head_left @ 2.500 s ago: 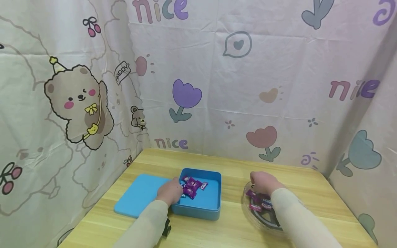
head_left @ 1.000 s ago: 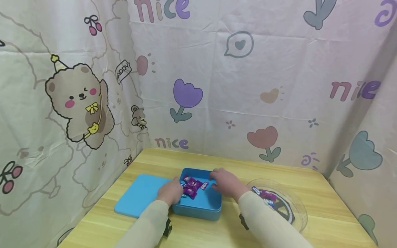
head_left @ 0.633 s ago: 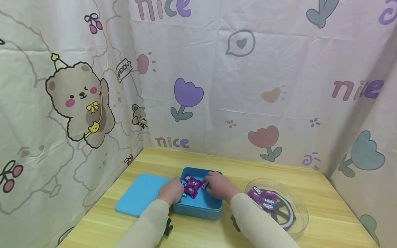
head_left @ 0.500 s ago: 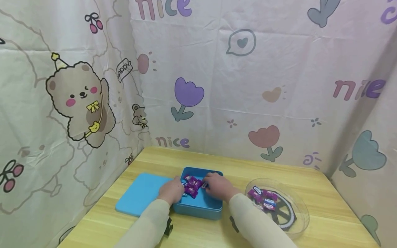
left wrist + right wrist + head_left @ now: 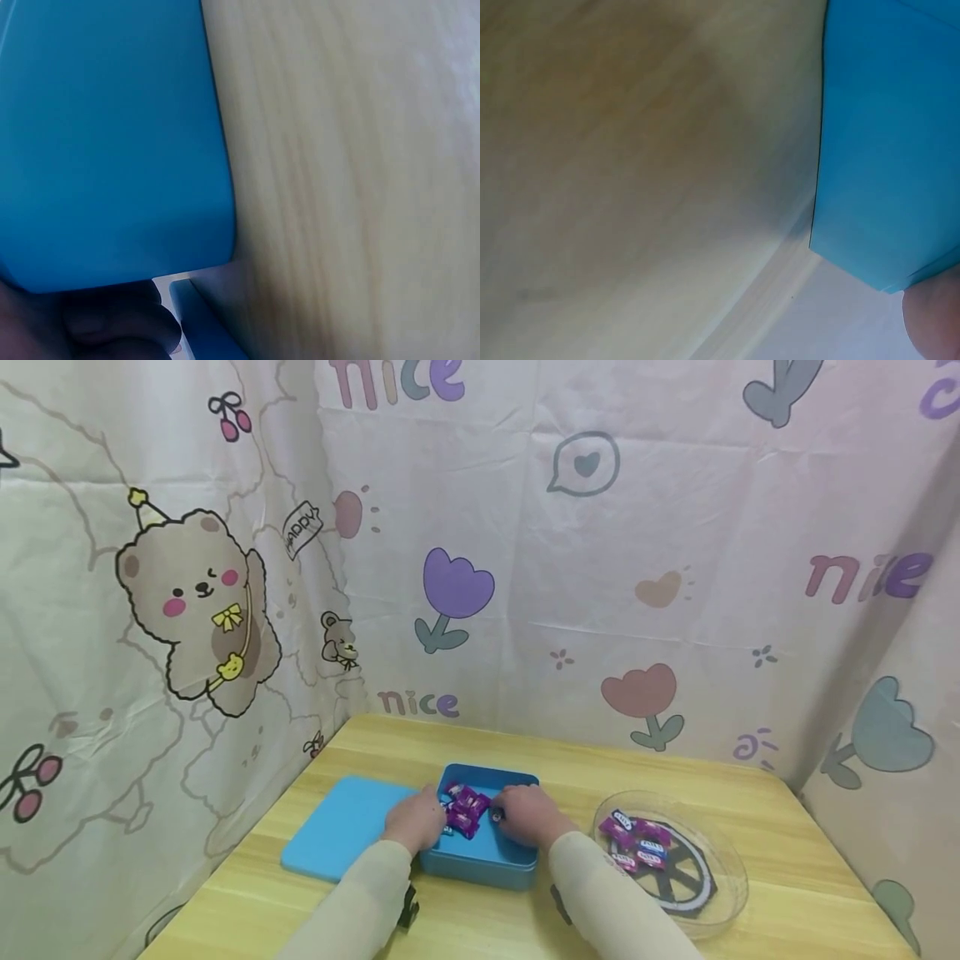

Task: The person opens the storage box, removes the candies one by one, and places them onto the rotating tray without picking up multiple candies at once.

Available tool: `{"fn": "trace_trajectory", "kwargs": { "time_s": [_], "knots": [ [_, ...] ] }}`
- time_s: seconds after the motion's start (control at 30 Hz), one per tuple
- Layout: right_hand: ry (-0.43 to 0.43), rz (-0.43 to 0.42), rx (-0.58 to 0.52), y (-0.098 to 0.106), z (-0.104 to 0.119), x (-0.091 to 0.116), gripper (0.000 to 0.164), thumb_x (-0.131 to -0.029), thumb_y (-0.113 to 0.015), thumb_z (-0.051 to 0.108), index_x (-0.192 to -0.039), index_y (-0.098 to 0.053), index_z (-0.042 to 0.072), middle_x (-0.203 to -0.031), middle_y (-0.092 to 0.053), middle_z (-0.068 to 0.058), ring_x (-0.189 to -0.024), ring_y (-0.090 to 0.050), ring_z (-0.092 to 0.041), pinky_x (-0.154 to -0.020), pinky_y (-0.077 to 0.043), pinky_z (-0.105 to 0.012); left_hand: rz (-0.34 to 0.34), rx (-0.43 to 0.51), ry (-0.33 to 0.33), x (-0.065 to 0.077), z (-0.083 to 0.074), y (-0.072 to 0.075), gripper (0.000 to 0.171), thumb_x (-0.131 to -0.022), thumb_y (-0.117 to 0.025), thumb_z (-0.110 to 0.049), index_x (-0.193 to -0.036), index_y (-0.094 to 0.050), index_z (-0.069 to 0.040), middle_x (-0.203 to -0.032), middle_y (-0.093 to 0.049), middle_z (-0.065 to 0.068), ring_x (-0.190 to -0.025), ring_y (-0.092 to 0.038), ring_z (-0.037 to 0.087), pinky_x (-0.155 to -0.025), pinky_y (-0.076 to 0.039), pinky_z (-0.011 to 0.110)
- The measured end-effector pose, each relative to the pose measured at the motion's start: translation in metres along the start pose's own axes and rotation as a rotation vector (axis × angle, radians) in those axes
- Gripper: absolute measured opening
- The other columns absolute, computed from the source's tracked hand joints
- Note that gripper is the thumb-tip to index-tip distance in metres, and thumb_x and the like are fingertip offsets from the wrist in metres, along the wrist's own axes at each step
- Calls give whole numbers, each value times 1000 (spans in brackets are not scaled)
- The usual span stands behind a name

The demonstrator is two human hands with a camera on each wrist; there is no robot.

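Observation:
An open blue box (image 5: 480, 871) stands on the wooden table, with several purple wrapped candies (image 5: 465, 810) heaped in its left half. The left hand (image 5: 415, 821) grips the box's left rim; in the left wrist view its curled fingers (image 5: 120, 326) show beyond the box wall. Reaching over the right rim, the right hand (image 5: 528, 814) pinches a small dark wrapped candy (image 5: 497, 815) inside the box, beside the heap. Its fingertips are partly hidden. The right wrist view shows mostly the box's outer wall (image 5: 892, 150).
A flat blue lid (image 5: 337, 827) lies left of the box. To the right, a clear round tray (image 5: 738, 893) holds several wrapped candies (image 5: 637, 843) over a dark spoked pattern. Printed curtains (image 5: 517, 610) stand behind and beside the table (image 5: 570, 760).
The right hand has moved left from the clear tray, over the box's right rim and onto a candy inside, which it has turned slightly. The left hand has stayed at the left rim.

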State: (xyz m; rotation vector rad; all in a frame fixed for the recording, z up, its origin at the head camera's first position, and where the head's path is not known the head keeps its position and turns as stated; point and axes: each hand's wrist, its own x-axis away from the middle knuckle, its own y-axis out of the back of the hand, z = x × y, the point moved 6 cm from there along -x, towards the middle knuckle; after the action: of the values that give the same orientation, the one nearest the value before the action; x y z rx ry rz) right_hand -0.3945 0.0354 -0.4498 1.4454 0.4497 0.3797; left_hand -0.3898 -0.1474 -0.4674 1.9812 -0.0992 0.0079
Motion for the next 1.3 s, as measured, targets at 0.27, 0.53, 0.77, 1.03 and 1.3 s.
{"fn": "trace_trajectory", "kwargs": {
  "time_s": [0.27,0.53,0.77,1.03,1.3],
  "knots": [
    [-3,2,11,-2,1,0,17,-94,-73,29,-106,-78,19,-89,-65,7,-85,-59,-14,-87,-49,-43,-8,-1,4,0,1,-1,54,-100,-47,-16,-148,-41,8,-141,-56,24,-123,-57,41,-94,-50,60],
    [-30,32,-15,-7,-1,-3,16,-96,-70,31,-101,-78,18,-86,-70,7,-78,-60,-12,-84,-49,-40,-5,-7,8,-1,0,-2,55,-100,-48,-16,-149,-41,7,-139,-57,24,-118,-60,38,-90,-52,59],
    [-21,41,-29,-4,1,-1,15,-96,-71,31,-99,-78,18,-81,-68,8,-71,-57,-10,-80,-53,-35,-5,-12,10,-2,1,-2,55,-100,-48,-15,-149,-40,8,-137,-59,24,-110,-62,35,-86,-54,58],
    [-2,35,10,0,4,0,13,-96,-71,30,-93,-75,18,-77,-60,10,-68,-53,-9,-75,-52,-32,-12,-2,16,-3,3,-4,54,-101,-47,-17,-149,-41,8,-138,-58,24,-117,-60,39,-91,-51,60],
    [54,-71,-37,7,1,2,8,-94,-71,26,-90,-68,21,-79,-57,12,-71,-52,-7,-73,-53,-28,-5,-1,15,-2,1,-3,55,-101,-47,-17,-150,-40,7,-139,-57,24,-118,-60,38,-90,-52,59]
  ]
}}
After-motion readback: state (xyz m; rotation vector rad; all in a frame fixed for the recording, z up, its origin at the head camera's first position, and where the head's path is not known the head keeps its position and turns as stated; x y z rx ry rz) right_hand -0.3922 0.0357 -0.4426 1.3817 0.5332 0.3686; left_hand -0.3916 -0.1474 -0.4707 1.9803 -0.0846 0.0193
